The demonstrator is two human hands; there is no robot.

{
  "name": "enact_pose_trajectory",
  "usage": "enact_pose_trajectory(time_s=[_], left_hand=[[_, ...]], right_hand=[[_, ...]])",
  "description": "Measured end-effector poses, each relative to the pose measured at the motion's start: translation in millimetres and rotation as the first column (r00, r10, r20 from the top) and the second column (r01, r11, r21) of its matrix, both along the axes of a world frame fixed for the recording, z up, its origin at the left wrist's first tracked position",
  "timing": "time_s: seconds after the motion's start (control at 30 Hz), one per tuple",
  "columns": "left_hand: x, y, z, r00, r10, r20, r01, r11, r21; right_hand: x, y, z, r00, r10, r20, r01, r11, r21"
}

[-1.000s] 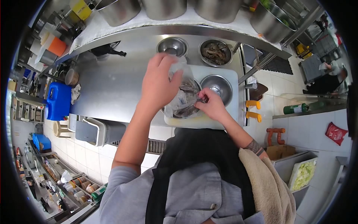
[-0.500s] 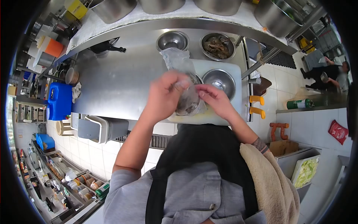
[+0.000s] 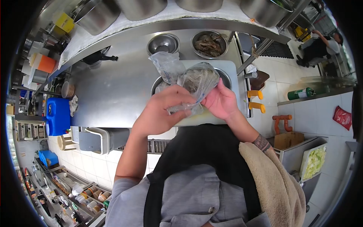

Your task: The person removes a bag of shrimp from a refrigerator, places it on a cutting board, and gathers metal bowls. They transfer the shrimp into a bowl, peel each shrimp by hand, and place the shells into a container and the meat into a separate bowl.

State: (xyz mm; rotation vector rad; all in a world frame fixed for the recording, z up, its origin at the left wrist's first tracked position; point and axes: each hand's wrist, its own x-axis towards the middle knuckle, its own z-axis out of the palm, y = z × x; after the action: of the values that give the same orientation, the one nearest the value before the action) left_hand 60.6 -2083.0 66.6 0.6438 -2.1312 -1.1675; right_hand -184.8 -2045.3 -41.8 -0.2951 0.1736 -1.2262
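Between my hands is a clear plastic bag [image 3: 199, 78] with greyish contents, perhaps raw shrimp. My left hand [image 3: 160, 108] closes thumb and fingers on the gathered near end of the bag. My right hand [image 3: 222, 101] holds the bag's right side, thumb against the plastic. A second crumpled plastic bag [image 3: 167, 65] lies just beyond my left hand, over a steel bowl mostly hidden behind the hand. Another steel bowl [image 3: 226, 78] stands behind the held bag, on the white cutting board [image 3: 231, 68].
At the back of the steel counter [image 3: 109, 94] stand nested steel bowls [image 3: 163, 44] and a bowl of shrimp-like pieces [image 3: 209, 44]. A shelf with large pots [image 3: 96, 17] overhangs it. A blue jerrycan [image 3: 58, 115] is left, yellow handles [image 3: 256, 100] right. A person [image 3: 321, 45] stands far right.
The bag has been lifted and turned, its filled part now pointing away and right. My left hand has moved down to its near end; my right hand has opened wider around its side.
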Motion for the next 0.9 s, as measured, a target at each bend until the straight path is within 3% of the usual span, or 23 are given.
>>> enact_pose_trajectory(time_s=[0.07, 0.13, 0.17, 0.23, 0.27, 0.3, 0.33, 0.4, 0.47, 0.53, 0.57, 0.6, 0.63, 0.67, 0.7, 0.73, 0.8, 0.83, 0.9], left_hand=[[-1, -2, -9, 0.998, -0.061, 0.024, 0.062, 0.997, -0.046], [-3, -5, -25, 0.947, 0.289, -0.14, -0.287, 0.957, 0.034], [-6, -3, -25, 0.945, 0.294, -0.142, -0.292, 0.956, 0.034], [-16, 3, -20, 0.907, 0.389, -0.16, -0.327, 0.892, 0.312], [-15, 3, -23, 0.903, 0.398, -0.16, -0.335, 0.888, 0.315], [-13, 0, -28, 0.931, 0.352, -0.099, -0.276, 0.853, 0.442], [-10, -3, -33, 0.954, 0.295, -0.047, -0.219, 0.798, 0.562], [-5, -9, -45, 0.947, 0.312, -0.082, -0.206, 0.78, 0.591], [1, -13, -54, 0.94, 0.322, -0.116, -0.184, 0.763, 0.62], [4, -15, -60, 0.936, 0.336, -0.107, -0.246, 0.838, 0.488], [2, -15, -51, 0.942, 0.334, 0.037, -0.32, 0.856, 0.405], [0, -17, -55, 0.943, 0.33, 0.037, -0.316, 0.857, 0.407], [-3, -21, -61, 0.937, 0.35, 0.015, -0.289, 0.747, 0.598], [-6, -23, -64, 0.928, 0.372, -0.001, -0.241, 0.603, 0.76], [-9, -23, -65, 0.93, 0.368, -0.002, -0.238, 0.605, 0.76], [-13, -22, -60, 0.917, 0.39, -0.088, -0.16, 0.559, 0.813], [-17, -19, -52, 0.892, 0.416, -0.175, -0.073, 0.514, 0.855], [-15, -16, -49, 0.9, 0.39, -0.195, -0.055, 0.546, 0.836], [-10, -9, -49, 0.903, 0.37, -0.217, -0.039, 0.575, 0.817]], right_hand=[[-1, 0, -8, 0.999, -0.042, -0.03, 0.042, 0.999, -0.003], [-1, -1, -8, 0.995, -0.079, -0.06, 0.078, 0.997, -0.01], [-1, -2, -6, 0.99, -0.101, -0.094, 0.099, 0.995, -0.028], [2, -5, -5, 0.985, -0.113, -0.13, 0.108, 0.993, -0.045], [2, -6, -5, 0.955, -0.117, -0.274, 0.117, 0.993, -0.015], [3, -7, -5, 0.904, -0.114, -0.412, 0.13, 0.991, 0.012], [-1, -7, -8, 0.905, -0.105, -0.413, 0.121, 0.993, 0.013], [-10, -7, -16, 0.866, -0.009, -0.5, -0.045, 0.994, -0.095], [-8, -6, -10, 0.893, -0.008, -0.45, -0.023, 0.998, -0.063], [-7, -4, 1, 0.916, -0.012, -0.4, 0.002, 1.0, -0.025], [-6, -4, 8, 0.91, 0.027, -0.415, -0.023, 1.0, 0.013], [-5, -4, 12, 0.902, 0.063, -0.428, -0.046, 0.998, 0.05], [-3, -6, 11, 0.901, 0.059, -0.429, -0.042, 0.998, 0.05], [-1, -7, 9, 0.93, 0.053, -0.363, 0.005, 0.988, 0.157], [-1, -9, 5, 0.954, 0.037, -0.297, 0.045, 0.963, 0.264], [-7, -10, -10, 0.954, 0.034, -0.299, 0.049, 0.964, 0.263], [-27, -14, -42, 0.997, 0.014, -0.08, -0.008, 0.997, 0.072], [-33, -18, -37, 0.996, 0.015, -0.084, -0.009, 0.997, 0.073], [-45, -35, -22, 0.905, -0.256, -0.341, 0.318, 0.938, 0.139]])
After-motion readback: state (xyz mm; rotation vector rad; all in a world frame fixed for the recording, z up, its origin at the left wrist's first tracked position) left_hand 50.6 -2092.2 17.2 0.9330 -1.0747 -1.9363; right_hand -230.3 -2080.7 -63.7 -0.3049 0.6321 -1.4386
